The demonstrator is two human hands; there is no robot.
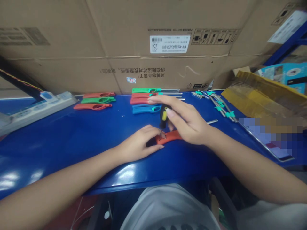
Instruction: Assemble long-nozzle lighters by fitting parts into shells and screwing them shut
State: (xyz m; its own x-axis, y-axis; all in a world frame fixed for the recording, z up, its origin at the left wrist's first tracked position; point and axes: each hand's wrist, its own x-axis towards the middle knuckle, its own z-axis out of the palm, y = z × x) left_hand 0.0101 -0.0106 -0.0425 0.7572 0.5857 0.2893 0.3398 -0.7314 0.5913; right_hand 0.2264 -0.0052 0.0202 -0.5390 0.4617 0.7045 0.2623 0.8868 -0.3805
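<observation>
An orange-red long-neck lighter lies flat on the blue table, its metal tube pointing right. My left hand closes its fingers and thumb around the lighter's left end. Wrapped in my right hand is a screwdriver with a black and yellow handle. It stands nearly upright, its tip down at the left end of the lighter. The right hand hides the middle of the lighter. Just behind lie several lighters in a stack-like row, among them a blue lighter and a green lighter.
Orange and green handle shells lie at the back left, near a white power strip. Metal tubes with teal pieces lie at the back right, beside a yellow-taped package and a phone. A large cardboard box walls the back.
</observation>
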